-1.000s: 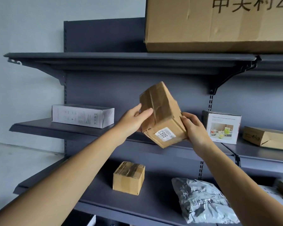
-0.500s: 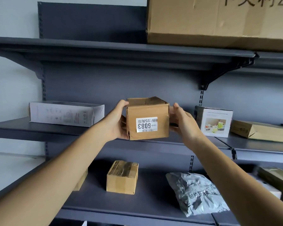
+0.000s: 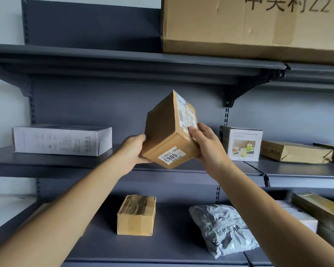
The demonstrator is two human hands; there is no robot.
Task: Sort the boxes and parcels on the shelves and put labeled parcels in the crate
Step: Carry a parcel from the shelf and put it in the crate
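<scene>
Head view: cuboid cardboard parcel [image 3: 162,132], paper label [image 3: 171,157]

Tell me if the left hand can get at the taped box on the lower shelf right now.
Probably not yet: the left hand holds the labeled box with the right hand. Otherwise the taped box stands below it with nothing in front.

Up top, the big carton [image 3: 239,26] runs off the top and right edges. Fingertips of the left hand [image 3: 132,151] hide behind the held box [image 3: 162,130], and its shipping label [image 3: 187,116] is too small to read.
</scene>
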